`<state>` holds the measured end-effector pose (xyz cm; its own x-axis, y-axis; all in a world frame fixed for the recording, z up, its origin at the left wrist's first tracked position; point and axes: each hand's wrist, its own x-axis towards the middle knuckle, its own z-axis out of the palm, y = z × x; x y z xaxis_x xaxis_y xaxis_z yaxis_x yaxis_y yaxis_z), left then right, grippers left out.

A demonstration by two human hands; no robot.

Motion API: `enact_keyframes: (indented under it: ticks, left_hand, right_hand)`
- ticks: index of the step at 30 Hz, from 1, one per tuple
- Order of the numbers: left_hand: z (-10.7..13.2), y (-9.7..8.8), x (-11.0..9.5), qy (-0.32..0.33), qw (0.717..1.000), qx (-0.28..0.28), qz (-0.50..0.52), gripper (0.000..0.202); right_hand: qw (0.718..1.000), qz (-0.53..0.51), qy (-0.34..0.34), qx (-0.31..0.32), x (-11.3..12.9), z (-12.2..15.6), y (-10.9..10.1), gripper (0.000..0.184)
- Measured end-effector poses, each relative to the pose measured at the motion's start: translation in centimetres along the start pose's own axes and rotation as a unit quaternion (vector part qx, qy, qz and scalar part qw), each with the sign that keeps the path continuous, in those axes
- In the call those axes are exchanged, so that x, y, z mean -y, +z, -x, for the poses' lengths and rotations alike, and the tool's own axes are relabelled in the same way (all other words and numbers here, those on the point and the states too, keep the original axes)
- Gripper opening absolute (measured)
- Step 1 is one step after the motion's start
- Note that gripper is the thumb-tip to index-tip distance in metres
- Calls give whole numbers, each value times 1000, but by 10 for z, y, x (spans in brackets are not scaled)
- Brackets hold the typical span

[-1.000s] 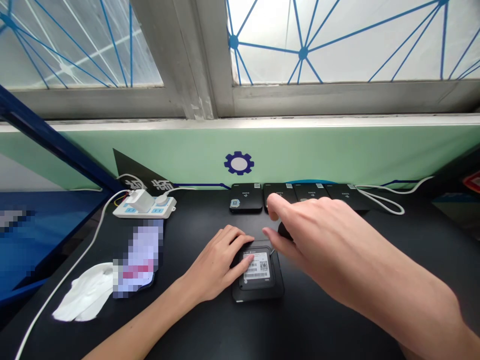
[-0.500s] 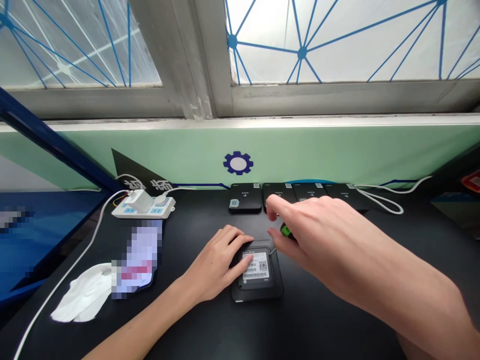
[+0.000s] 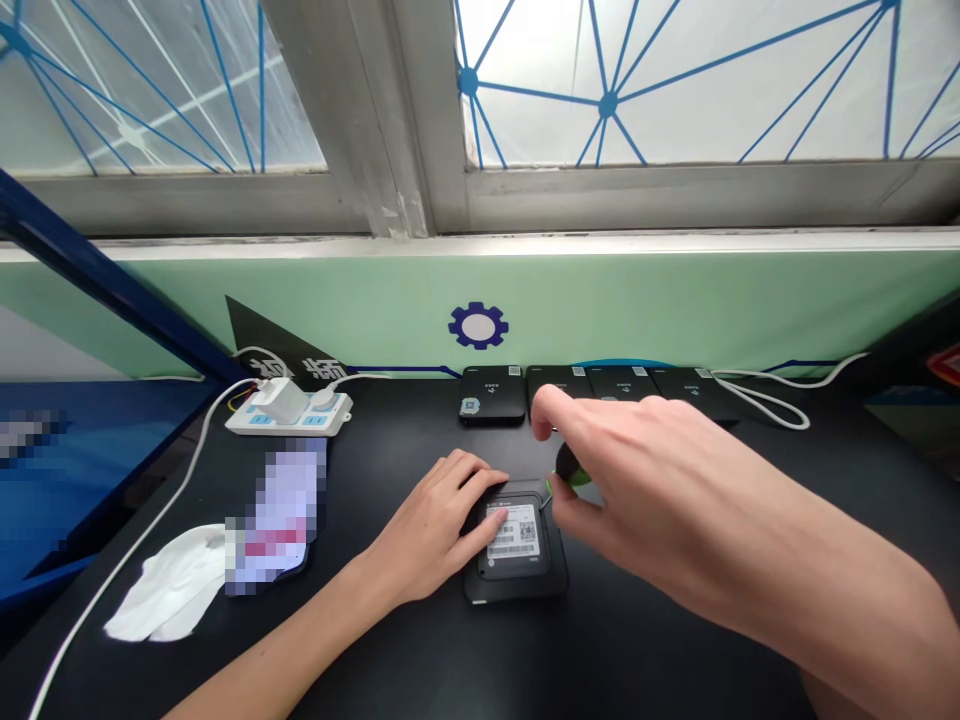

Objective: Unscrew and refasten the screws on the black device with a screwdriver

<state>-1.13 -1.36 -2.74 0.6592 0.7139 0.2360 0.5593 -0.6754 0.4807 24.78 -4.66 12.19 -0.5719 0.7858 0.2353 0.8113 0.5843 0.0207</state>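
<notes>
On the black box (image 3: 517,545): my left hand (image 3: 427,530) rests here, fingers curved over the top, thumb by the label; grip I cannot tell.
Right of the box: my right hand (image 3: 645,500) has its fingers closed on a black-and-green screwdriver (image 3: 571,467), tip at the box's edge.
Behind the box: four more black boxes (image 3: 491,395) line the desk (image 3: 390,640) edge.
Left of the box: white power strip (image 3: 289,415), white wipe (image 3: 172,585).

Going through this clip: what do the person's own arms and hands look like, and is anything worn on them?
The left arm and right arm are bare, with no sleeve in view. The left hand and right hand wear no gloves, neither arm shows a watch or band, and the fingers show no rings.
</notes>
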Motion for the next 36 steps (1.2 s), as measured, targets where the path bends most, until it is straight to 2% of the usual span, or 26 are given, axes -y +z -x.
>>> enact_keyframes:
  ticks: [3,5,13,16,23,28,31,36]
  left_hand:
    - [0,0,0,1,1000,-1,3,27]
    - [1,0,0,1,1000,0,1,27]
    - [0,0,0,1,1000,1,-1,27]
    - [0,0,0,1,1000,1,-3,25]
    - [0,-1,0,1,1000,1,-5,27]
    - [0,0,0,1,1000,4,-9,27]
    - [1,0,1,1,1000,4,-10,28]
    - [1,0,1,-1,1000,6,-8,27]
  right_hand:
    - [1000,0,19,-8,3,0,0,16]
    - [1000,12,26,-3,3,0,1,22]
    - [1000,5,1,-18,-1,0,3,20]
    - [1000,3,0,1,-3,-1,2,16]
    - [1000,2,2,1,-9,2,-2,26]
    - [1000,2,29,3,-12,4,-4,21]
    - [1000,-6,21,9,-13,3,-3,21]
    - [1000,1,7,7,-9,3,-2,30]
